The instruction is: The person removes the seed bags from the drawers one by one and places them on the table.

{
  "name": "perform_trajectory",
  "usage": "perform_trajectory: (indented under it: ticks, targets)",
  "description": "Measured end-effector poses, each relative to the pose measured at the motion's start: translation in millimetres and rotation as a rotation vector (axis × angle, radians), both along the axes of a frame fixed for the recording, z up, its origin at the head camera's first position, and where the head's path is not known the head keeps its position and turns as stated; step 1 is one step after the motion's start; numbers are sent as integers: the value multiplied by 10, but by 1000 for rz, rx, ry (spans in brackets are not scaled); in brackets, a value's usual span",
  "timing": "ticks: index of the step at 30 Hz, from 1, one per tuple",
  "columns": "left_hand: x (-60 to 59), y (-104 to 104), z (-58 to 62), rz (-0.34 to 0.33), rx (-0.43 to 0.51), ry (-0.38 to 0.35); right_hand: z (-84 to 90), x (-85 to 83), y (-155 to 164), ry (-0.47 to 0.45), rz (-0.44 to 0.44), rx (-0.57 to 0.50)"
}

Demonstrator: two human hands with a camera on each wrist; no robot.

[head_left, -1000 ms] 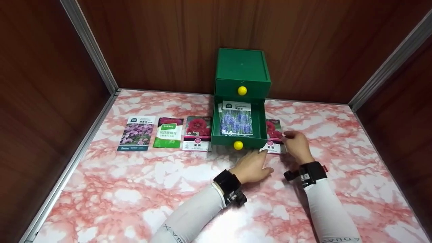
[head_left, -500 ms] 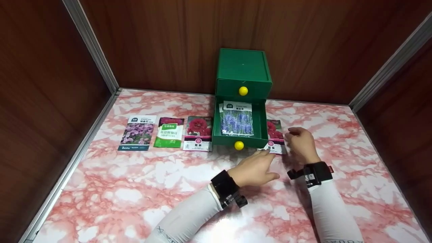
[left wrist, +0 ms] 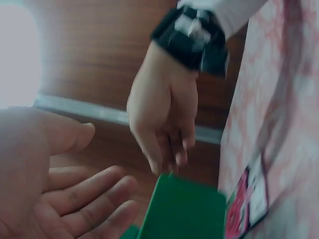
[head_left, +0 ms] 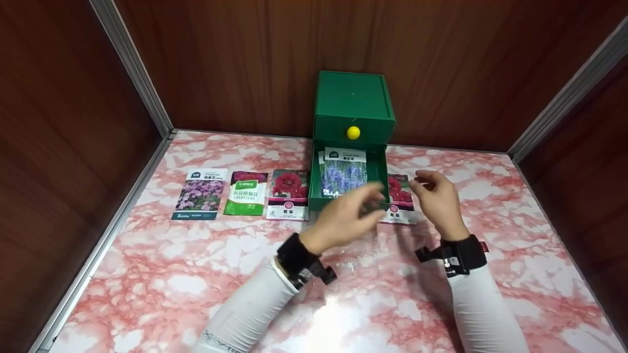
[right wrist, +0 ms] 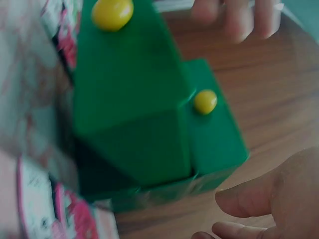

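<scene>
My left hand [head_left: 343, 218], slightly blurred, is raised in front of the pulled-out lower drawer [head_left: 380, 171] of a small green cabinet [head_left: 351, 95]. Its fingers are relaxed and hold nothing, and it hides the drawer's knob in the head view. Purple-flower seed packets [head_left: 343, 171] lie in that drawer. Just right of the cabinet, a red-flower seed packet [head_left: 400, 196] lies flat, partly hidden by the drawer. Beside this packet hovers my right hand [head_left: 439, 203]; in the left wrist view its fingers [left wrist: 174, 149] hang loosely curled around nothing.
Left of the cabinet lie three seed packets in a row: purple-flowered [head_left: 198, 194], green [head_left: 246, 193] and red-flowered [head_left: 288, 195]. The cabinet's upper drawer is pushed in, with a yellow knob [head_left: 353, 133]. Brown wood-grain panels [head_left: 235, 63] enclose the marbled table [head_left: 186, 284].
My left hand has lifted off the red-flower packet at the right and moved left and up to the drawer front. My right hand has let go of that packet and risen slightly.
</scene>
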State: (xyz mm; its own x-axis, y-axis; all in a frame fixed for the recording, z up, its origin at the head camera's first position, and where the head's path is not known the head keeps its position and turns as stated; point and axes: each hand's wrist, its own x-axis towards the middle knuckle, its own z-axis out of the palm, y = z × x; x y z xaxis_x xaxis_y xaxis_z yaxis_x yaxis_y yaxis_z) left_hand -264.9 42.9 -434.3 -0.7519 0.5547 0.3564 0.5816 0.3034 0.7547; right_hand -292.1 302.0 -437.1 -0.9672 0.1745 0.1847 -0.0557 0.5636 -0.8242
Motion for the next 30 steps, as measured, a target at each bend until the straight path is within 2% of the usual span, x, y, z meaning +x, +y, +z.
perform_trajectory:
  ticks: [2, 4, 8, 12, 15, 18, 25, 30]
  targets:
    - [-65, -92, 37, 54, 40, -39, 73, 32, -69, 28, 6, -3]
    - [-126, -174, 77, 127, 39, -77, 137, 50, -142, 47, 26, 6]
    - [-274, -277, 151, 266, -48, -158, 234, 21, -308, 68, 87, 50]
    - [-445, -313, 198, 349, -108, -245, 315, -82, -498, 59, 149, 129]
    - [-524, -317, 215, 365, -153, -267, 360, -170, -634, 32, 216, 206]
    - [-539, -303, 236, 360, -231, -255, 378, -258, -741, 20, 270, 294]
    - [-549, -216, 292, 362, -419, -152, 379, -398, -920, -28, 288, 493]
    - [-587, -192, 310, 382, -511, -136, 373, -461, -999, -56, 341, 598]
